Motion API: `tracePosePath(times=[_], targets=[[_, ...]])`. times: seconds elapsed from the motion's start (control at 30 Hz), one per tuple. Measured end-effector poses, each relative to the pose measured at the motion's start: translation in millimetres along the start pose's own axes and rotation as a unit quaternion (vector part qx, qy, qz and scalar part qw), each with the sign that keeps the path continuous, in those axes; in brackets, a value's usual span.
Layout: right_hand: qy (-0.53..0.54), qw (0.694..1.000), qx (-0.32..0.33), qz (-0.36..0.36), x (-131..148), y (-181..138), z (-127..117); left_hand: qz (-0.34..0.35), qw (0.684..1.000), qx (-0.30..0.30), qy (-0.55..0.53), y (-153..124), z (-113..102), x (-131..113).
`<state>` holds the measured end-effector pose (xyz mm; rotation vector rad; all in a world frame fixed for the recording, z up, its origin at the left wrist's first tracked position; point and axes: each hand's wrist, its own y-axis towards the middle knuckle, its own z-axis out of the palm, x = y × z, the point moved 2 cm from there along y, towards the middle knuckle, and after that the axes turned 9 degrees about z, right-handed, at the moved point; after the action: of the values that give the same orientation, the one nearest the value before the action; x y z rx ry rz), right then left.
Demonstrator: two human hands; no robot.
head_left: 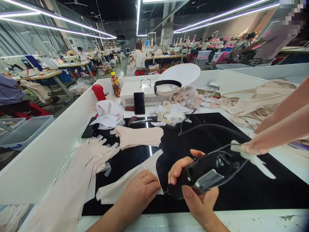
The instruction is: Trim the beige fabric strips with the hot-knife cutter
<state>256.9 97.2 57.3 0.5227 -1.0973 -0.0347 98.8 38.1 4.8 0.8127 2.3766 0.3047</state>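
my right hand [204, 206] is wrapped round a black corded hand tool [202, 174], thumb below and fingers over the top. its body is glossy, rounded and stout, with a silvery metal plate along the side and a narrow tip pointing at the cloth. my left hand [143, 185] lies on a pale pink fabric panel [151, 166], fingers close together; i can't tell whether they pinch it. the panel is smooth and thin, with a curved edge beside the tip, and rests on a black mat [260, 193]. to my left, long cut pieces [72, 180] lie heaped. at the right, a co-worker's hand [256, 146] holds a whitish strip [265, 169] just by the cord. farther off are a folded pink stack [142, 137], a pen [141, 121], a phone [139, 103] leaning on a vented white box [130, 91], and beyond, a seated person in white [139, 59].
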Motion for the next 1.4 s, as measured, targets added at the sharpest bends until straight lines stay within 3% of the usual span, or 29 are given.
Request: tracePosePath(times=[0.27,0.43,0.87,1.1,1.4], targets=[[-0.004,1.000,0.002,0.000,-1.2,-1.1,-1.9,-0.023,0.999,-0.023,-0.006,-1.5,2.9,1.7],[-0.006,1.000,0.001,-0.001,-1.5,-1.3,-2.1,-0.025,1.000,-0.007,0.012,-2.3,4.8,0.7],[-0.008,1.000,0.010,0.002,-3.8,-1.7,-2.9,0.029,0.997,0.046,0.053,-3.8,-1.1,-1.0],[-0.006,1.000,0.006,-0.003,-1.1,-0.3,-1.1,0.059,0.996,0.018,0.061,-8.3,-2.6,1.1],[0.000,1.000,0.001,0.010,-1.4,-0.8,-2.7,0.021,0.999,0.031,0.031,-8.3,-1.8,3.3]])
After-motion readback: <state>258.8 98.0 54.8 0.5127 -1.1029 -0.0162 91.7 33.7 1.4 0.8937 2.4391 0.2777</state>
